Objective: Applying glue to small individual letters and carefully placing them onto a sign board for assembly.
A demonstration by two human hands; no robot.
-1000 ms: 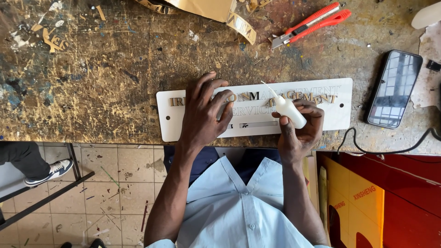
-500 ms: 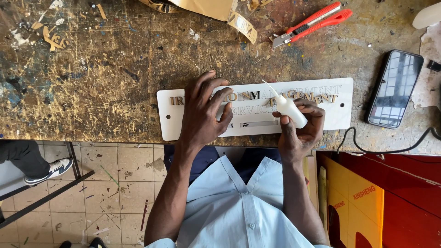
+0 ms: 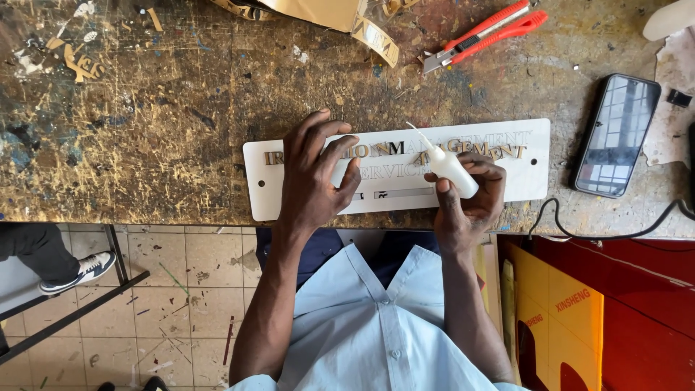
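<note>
Left hand (image 3: 313,177) shifted on smooth white sign plate (image 3: 521,181)

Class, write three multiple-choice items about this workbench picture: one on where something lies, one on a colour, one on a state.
1. Where does the phone lie?
A. right of the white sign plate
B. on the plate
C. on the floor

2. What colour is the utility knife?
A. blue
B. red-orange
C. green

3. How does the glue bottle stand?
A. lying capped on the bench
B. upright beside the phone
C. held in the right hand, nozzle toward the letters

Answers: 1 A, it rests on the bench past the plate's end. 2 B, both handles show that colour. 3 C, fingers wrap it; the left hand presses the plate.
</note>
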